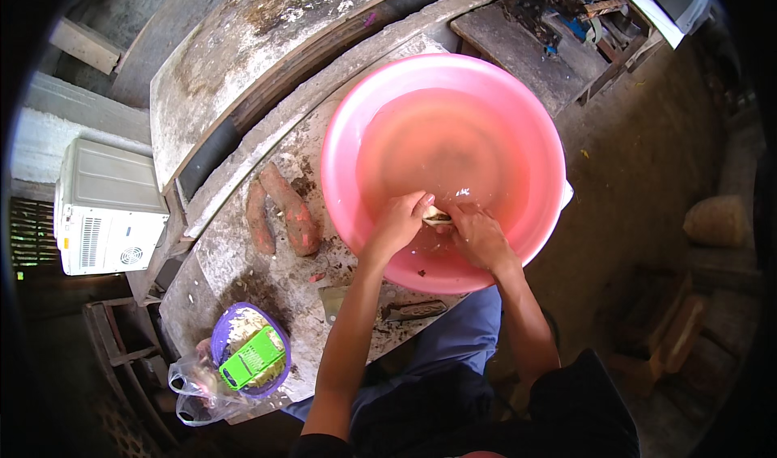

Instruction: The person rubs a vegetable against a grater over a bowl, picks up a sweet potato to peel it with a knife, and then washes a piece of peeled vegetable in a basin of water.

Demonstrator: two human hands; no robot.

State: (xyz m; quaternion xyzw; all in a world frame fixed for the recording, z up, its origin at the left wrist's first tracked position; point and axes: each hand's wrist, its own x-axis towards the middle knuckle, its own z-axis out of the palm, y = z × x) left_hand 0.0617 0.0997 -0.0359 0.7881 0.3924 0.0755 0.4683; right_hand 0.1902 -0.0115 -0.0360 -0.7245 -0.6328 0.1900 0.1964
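A large pink plastic basin (443,282) of cloudy water stands before me on the worn table. Low over its near side, my left hand (400,218) and my right hand (479,230) meet around a pale piece of root (434,214). A dark patch shows on the piece, and fingers cover much of it. Left of the basin lie two reddish-brown sweet potatoes, one thick (296,218) and one thinner (260,218). Beneath my left forearm rests what looks like a cleaver, its metal blade (332,300) and dark handle (416,310) on either side of the arm.
At the table's near left corner, a green grater (252,358) lies across a purple basket (288,361) of pale shreds. A clear plastic bag (203,391) sits beside it. A white appliance (109,209) stands far left, and a wooden bench (522,51) holds clutter behind the basin.
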